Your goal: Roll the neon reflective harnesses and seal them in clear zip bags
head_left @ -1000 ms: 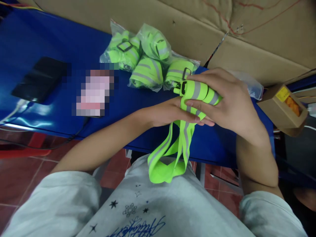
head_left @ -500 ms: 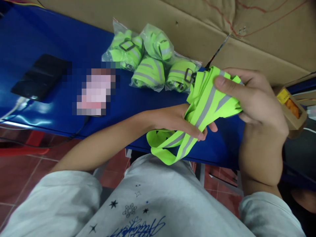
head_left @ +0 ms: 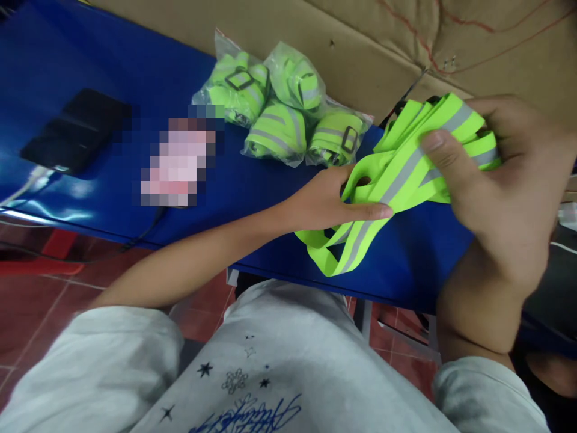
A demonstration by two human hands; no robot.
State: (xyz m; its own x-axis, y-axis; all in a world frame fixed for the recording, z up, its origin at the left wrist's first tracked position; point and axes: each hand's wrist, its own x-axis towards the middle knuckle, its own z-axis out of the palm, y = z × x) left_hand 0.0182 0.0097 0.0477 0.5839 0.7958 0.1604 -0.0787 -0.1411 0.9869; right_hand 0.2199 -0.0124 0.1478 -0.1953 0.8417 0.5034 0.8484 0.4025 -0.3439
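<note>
Between my hands is a bundle of neon yellow-green reflective strap (head_left: 406,174) with a grey stripe along it, folded in several layers. My right hand (head_left: 500,174) grips the folded bundle from the right, thumb pressed on top. My left hand (head_left: 333,201) is closed round the lower left part, its thumb lying across the strap. A loose loop of strap hangs below the left fingers, over the table's front edge. Dark parts show at the bundle's far end, partly covered. Behind the left hand lie several clear bags (head_left: 277,135) with rolled strap of the same kind; black buckles show in some.
The blue table (head_left: 252,240) runs across the view, with a cardboard wall (head_left: 360,66) behind it. On the left lie a black power bank (head_left: 76,132) with a white cable and a blurred-out phone-like object (head_left: 178,162). A red stool (head_left: 49,252) stands below left.
Both hands have moved right and slightly up with the strap bundle. The right hand now looks larger and nearer, and the hanging loop has risen.
</note>
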